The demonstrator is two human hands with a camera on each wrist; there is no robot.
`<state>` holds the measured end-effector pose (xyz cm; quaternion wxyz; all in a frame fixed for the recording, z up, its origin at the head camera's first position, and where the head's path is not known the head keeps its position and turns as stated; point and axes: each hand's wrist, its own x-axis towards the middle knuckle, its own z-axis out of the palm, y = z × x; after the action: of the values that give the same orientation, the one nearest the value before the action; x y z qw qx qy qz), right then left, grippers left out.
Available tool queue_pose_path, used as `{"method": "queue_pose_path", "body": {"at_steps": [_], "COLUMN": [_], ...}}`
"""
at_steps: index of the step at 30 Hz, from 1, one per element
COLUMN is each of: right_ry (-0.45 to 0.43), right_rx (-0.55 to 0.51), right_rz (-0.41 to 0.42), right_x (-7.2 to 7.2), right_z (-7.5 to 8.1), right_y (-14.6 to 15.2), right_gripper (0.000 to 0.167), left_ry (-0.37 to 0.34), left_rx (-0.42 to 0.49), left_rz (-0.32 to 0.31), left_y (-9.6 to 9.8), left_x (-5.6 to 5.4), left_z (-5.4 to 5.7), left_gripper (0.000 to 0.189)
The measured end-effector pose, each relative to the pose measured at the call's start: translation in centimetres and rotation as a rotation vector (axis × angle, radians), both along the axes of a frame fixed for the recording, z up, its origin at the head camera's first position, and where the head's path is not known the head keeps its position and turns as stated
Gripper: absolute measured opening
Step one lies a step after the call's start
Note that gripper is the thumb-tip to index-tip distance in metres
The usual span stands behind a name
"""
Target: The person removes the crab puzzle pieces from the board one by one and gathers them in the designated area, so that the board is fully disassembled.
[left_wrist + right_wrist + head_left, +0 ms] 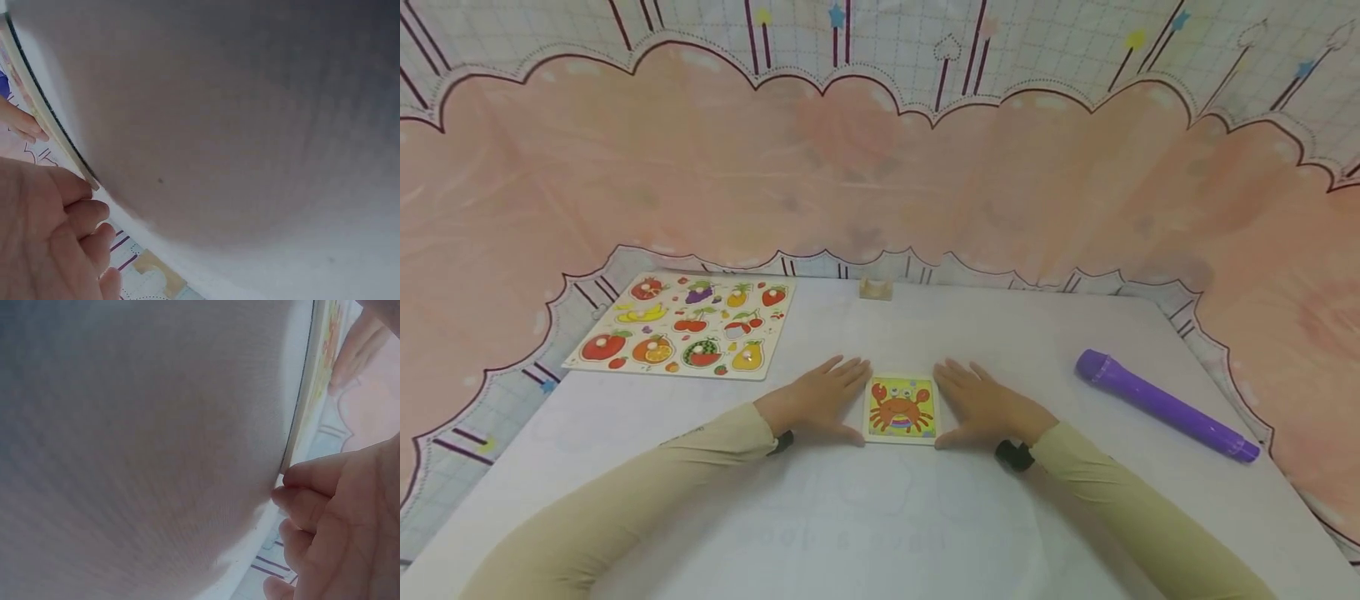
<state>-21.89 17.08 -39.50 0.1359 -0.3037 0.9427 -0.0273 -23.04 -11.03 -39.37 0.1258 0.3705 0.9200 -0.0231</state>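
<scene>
Thumb and fingers of the left hand spread loosely apart along one side of a small square crab board, and those of the right hand do the same along the opposite side. Neither hand is clenched; in the wrist views an index fingertip touches a corner of the board, with the other fingers slightly bent beside it. The board lies between the two hands, framed by the gap from each thumb to its forefinger.

It has a pale rim and a yellow picture of an orange-red crab, with two raised claws, round white eyes and a rainbow arc on its belly. Beneath it is a white table. Beige sleeves cover the arms, and a black device sits at each wrist.

Farther off to the left rests a fruit board; well to the right, a purple microphone lies slantwise. Near the far edge stands a small tan block, before a peach, scallop-patterned cloth.
</scene>
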Motion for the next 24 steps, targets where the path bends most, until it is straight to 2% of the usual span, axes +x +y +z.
{"method": "queue_pose_path", "body": {"at_steps": [5,9,12,18,24], "right_ry": [-0.006,0.001,-0.009,-0.07,-0.112], "right_rx": [0.005,0.021,-0.008,-0.205,-0.351], "right_rz": [0.001,0.009,-0.007,-0.115,-0.147], "right_x": [-0.1,-0.4,-0.7,-1.5,-2.3], "right_z": [-0.1,-0.4,-0.4,-0.2,0.0], "right_y": [-0.1,0.0,0.0,-0.4,-1.1], "right_gripper": [0.106,0.107,0.103,0.087,0.067], "left_ry": [0.003,-0.013,-0.023,-0.019,-0.027], "left_rx": [-0.006,-0.007,-0.011,-0.025,-0.024], "left_rz": [-0.01,0.007,0.025,0.04,0.058], "left_y": [0.1,0.2,0.3,0.3,0.4], "left_x": [-0.2,-0.2,-0.1,-0.1,0.0], "left_z": [-0.2,-0.1,-0.2,-0.5,-0.5], "left_gripper": [0.103,0.102,0.102,0.101,0.102]}}
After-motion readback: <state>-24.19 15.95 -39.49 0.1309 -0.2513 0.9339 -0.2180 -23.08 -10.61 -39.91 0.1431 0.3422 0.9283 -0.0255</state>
